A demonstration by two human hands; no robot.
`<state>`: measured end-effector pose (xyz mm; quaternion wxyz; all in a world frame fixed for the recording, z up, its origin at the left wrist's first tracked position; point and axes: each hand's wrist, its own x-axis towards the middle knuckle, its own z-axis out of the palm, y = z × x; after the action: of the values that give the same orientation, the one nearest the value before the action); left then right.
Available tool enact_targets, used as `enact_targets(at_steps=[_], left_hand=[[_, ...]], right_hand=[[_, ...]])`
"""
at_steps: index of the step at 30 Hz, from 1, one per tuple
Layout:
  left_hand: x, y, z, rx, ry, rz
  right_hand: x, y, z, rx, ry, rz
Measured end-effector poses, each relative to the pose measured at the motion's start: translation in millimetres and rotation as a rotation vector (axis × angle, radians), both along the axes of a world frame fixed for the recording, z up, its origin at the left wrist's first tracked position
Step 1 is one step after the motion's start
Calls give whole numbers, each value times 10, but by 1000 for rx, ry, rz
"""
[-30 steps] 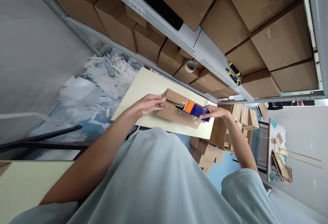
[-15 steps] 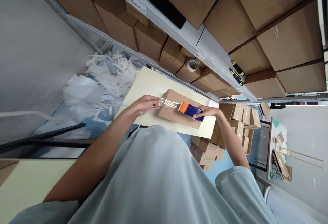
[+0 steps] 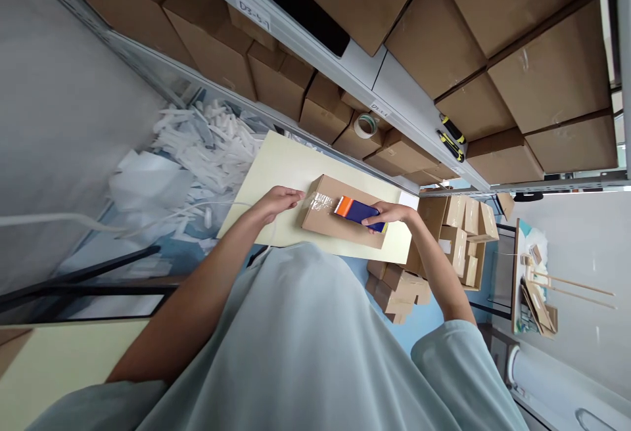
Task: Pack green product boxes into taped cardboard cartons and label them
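My right hand (image 3: 387,213) grips a dark blue tape dispenser (image 3: 362,213) with an orange front end, low over a closed brown cardboard box (image 3: 340,188). Clear packing tape (image 3: 321,202) runs from the dispenser to the box's left end and lies against the top there. Just beyond that end is my left hand (image 3: 280,202), its fingers pinched together at the tape's loose end, which is faint and hard to see. The box lies lengthwise on a pale yellow tabletop (image 3: 263,168).
Shelves of cardboard boxes (image 3: 325,106) rise along the far side, with a tape roll (image 3: 365,126) and two yellow-black utility knives (image 3: 452,138). White foam scraps (image 3: 211,142) are heaped at the left. A thin white cable (image 3: 217,203) crosses the table's left side. More cartons (image 3: 399,290) stand right.
The tape, stretched above the box before, now lies against its left end. My right hand has brought the dispenser slightly left; my left hand has shifted slightly left, off the box's edge.
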<state>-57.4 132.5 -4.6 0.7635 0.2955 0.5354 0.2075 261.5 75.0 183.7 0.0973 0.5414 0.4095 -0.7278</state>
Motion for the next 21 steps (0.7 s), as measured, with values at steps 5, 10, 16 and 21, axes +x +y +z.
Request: enact_targets(at_steps=[5, 10, 16, 21], left_hand=[[122, -70, -164, 34, -33, 16], [232, -163, -193, 50, -37, 44], [190, -251, -75, 139, 120, 92], [116, -333, 173, 394, 365, 12]], right_hand=[[-44, -14, -31, -4, -27, -7], [-79, -69, -12, 20, -63, -4], [-148, -122, 38, 24, -65, -16], [-184, -152, 52, 19, -89, -44]])
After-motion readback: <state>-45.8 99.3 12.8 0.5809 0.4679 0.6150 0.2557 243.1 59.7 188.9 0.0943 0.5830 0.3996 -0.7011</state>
